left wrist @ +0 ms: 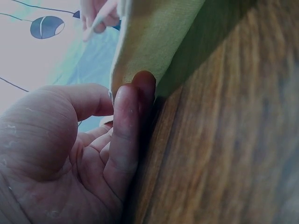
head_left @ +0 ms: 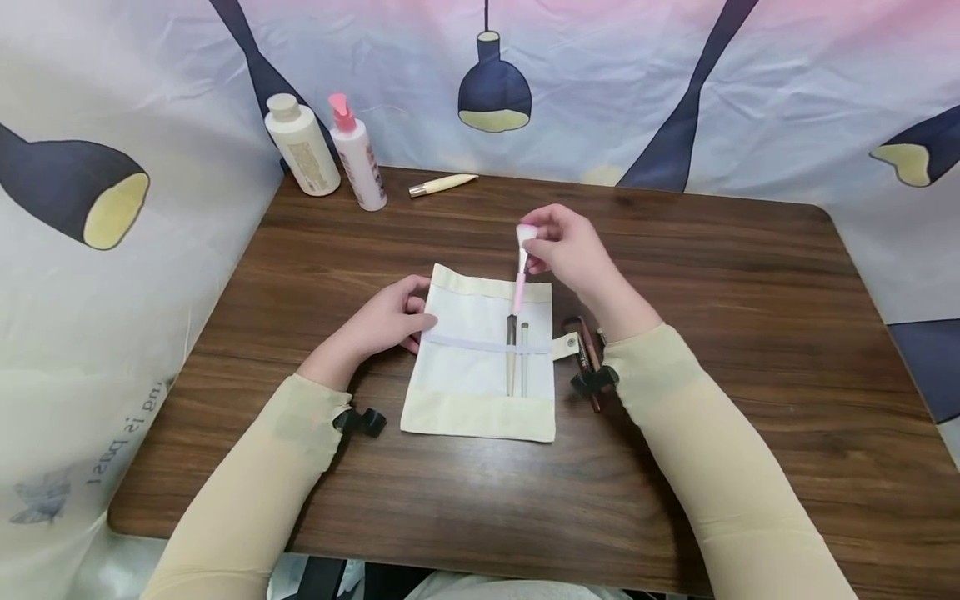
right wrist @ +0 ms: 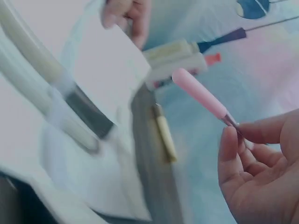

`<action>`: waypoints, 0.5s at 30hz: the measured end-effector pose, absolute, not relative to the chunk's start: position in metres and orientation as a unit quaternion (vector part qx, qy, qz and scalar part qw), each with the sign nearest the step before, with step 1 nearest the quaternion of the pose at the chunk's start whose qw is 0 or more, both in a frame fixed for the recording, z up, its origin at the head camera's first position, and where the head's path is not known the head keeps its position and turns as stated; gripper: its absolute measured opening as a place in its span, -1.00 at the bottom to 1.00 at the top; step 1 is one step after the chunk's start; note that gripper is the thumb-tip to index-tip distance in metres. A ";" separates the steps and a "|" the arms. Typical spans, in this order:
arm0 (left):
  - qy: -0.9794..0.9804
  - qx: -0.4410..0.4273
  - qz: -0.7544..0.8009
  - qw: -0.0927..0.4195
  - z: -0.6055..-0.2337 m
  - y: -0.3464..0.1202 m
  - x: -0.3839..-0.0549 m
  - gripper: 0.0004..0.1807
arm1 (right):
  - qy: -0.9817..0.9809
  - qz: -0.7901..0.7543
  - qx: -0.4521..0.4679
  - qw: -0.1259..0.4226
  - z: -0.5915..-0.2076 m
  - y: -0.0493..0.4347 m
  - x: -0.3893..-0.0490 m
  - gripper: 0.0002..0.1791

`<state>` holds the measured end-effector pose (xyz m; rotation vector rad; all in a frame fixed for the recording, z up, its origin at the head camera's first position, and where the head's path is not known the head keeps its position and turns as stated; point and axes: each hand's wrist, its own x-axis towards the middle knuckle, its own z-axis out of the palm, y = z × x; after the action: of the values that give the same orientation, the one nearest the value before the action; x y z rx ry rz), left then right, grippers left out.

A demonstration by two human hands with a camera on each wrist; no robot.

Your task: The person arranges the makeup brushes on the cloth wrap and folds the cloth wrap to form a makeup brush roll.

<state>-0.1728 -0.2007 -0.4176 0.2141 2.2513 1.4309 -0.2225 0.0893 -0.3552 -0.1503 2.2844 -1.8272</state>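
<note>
My right hand (head_left: 567, 252) pinches a makeup brush with a pink handle (head_left: 519, 293) by its metal neck. The white bristle end is up at the fingers, and the handle points down over a cream cloth brush pouch (head_left: 465, 371). In the right wrist view the pink handle (right wrist: 198, 93) shows whole. At the pouch's left edge, my left hand (head_left: 386, 318) pinches the cloth between thumb and fingers. Under the pouch's elastic band lie a dark-ended brush (head_left: 511, 358) and a thinner pale brush (head_left: 524, 360).
Several brown brushes (head_left: 588, 354) lie right of the pouch, partly hidden by the right wrist's camera mount. At the back left stand a white bottle (head_left: 303, 154) and a pink-topped pump bottle (head_left: 362, 167). A cream pointed object (head_left: 446, 184) lies near the table's back edge.
</note>
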 end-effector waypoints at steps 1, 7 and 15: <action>0.818 0.077 0.522 0.230 -0.418 -0.201 -0.173 -0.35 | 0.775 -0.620 -0.045 0.108 -0.358 0.084 -0.222 -0.65; 0.815 0.077 0.527 0.229 -0.419 -0.199 -0.173 -0.33 | 0.801 -0.583 -0.035 0.130 -0.382 0.067 -0.219 -0.68; 0.816 0.075 0.525 0.229 -0.418 -0.202 -0.172 -0.34 | 0.834 -0.527 -0.070 0.151 -0.399 0.061 -0.213 -0.71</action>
<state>-0.1719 -0.2016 -0.4175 0.2056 2.2469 1.4447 -0.2130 0.0614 -0.3985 -0.1998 2.3948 -1.5124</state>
